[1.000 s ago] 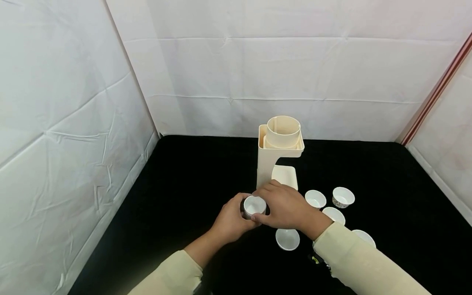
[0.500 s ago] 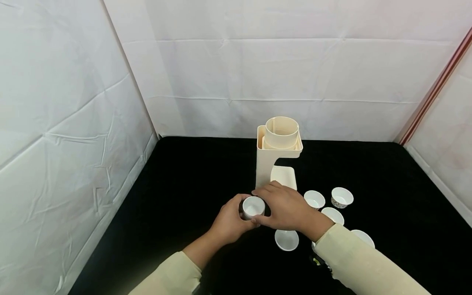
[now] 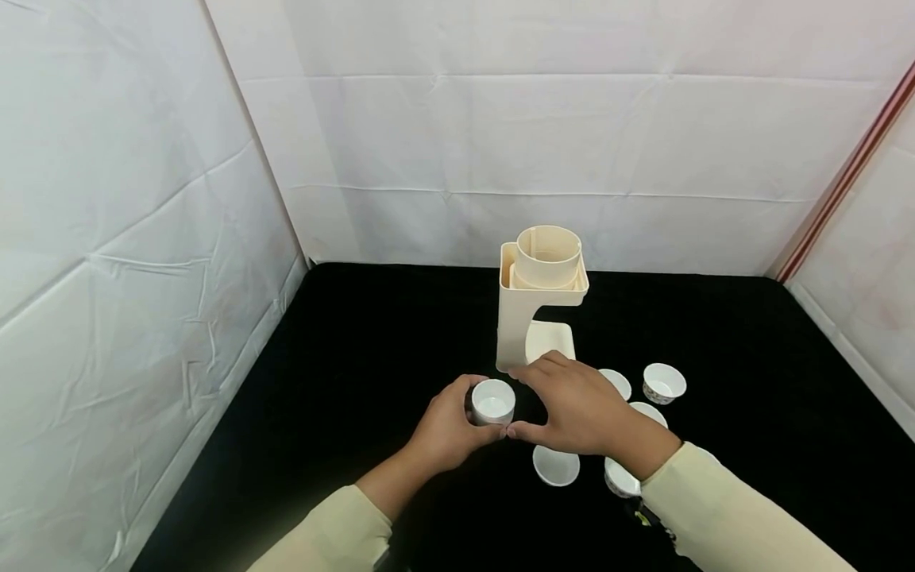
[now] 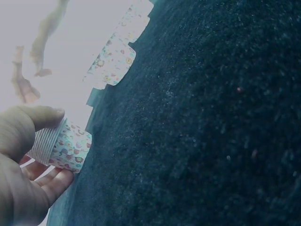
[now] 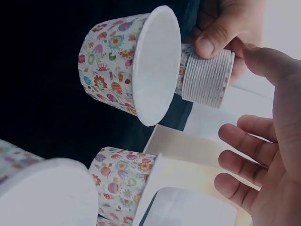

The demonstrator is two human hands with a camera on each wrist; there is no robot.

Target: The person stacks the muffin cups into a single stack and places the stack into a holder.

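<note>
A: So, left hand pinches the stack of paper cups just in front of the cream dispenser, thumb on the ribbed rims. Best to keep that pinch firm and level.

B: Right hand?

A: Open, fingers relaxed, holding nothing, just right of the stack. Loose cups lie further right.
</note>
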